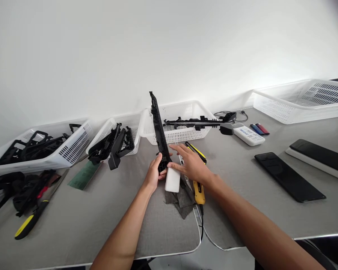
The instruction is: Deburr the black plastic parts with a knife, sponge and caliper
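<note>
Grey table (101, 210), four white baskets (186, 137); left hand (153, 174) tight around one black strip (159, 131), right hand (190, 163) open, perhaps touching it.

Plainly a light-assembly workshop bench, going by white slotted baskets (76, 145) heaped with black moulded plastic parts (30, 148) along a bare white wall (101, 56), with yellow-handled hand tools (28, 226) and a green abrasive sheet (84, 175) lying on the grey worktable (87, 219).
</note>
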The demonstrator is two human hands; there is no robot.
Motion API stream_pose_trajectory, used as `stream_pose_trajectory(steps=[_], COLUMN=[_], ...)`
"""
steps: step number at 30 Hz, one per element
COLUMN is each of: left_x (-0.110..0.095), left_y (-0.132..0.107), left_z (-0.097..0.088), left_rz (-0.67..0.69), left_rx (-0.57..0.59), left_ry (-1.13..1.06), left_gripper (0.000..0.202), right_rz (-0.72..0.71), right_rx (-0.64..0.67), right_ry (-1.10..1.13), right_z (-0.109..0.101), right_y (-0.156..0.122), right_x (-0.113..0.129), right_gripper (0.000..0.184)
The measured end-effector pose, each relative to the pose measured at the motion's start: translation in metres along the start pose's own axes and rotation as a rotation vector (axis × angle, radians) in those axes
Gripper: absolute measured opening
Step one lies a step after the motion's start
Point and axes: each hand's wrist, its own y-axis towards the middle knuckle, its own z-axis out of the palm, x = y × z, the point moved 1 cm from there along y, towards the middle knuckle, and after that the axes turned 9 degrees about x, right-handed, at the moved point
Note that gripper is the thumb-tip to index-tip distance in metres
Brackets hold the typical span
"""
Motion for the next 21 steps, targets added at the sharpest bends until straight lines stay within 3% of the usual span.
stream_pose_trajectory(steps=[4,6,9,11,13,15,19,21], left_x=[-0.002,-0.005,-0.007,-0.008,-0.007,-0.007,-0.01,-0.011], left_y=[-0.001,-0.003,-0.005,-0.007,-0.008,-0.009,-0.011,-0.011], left_z=[0.001,0.003,0.008,0.009,0.01,0.011,0.014,0.015], left_rz=[0.0,0.002,-0.043,-0.085,-0.109,-0.112,-0.09,-0.09], left_rx=[0.011,0.021,0.087,0.12,0.123,0.133,0.157,0.177], left_ry=[0.004,0.019,0.082,0.134,0.176,0.2,0.236,0.276], left_gripper=[0.064,0.06,0.051,0.047,0.048,0.05,0.053,0.054], right_rz=[0.1,0.107,0.18,0.243,0.26,0.246,0.227,0.233], right_rx=[0.146,0.124,-0.113,-0.289,-0.356,-0.316,-0.052,-0.033], right_ry=[0.106,0.174,0.227,0.3,0.427,0.55,0.731,0.721], right_z=[-0.002,-0.006,-0.015,-0.021,-0.025,-0.028,-0.029,-0.027], right_y=[0.002,0.003,0.004,0.004,0.003,0.003,0.003,0.003], right_x=[0.001,-0.002,-0.012,-0.018,-0.02,-0.017,-0.007,-0.005], right_gripper=[0.059,0.051,0.037,0.038,0.043,0.048,0.051,0.05])
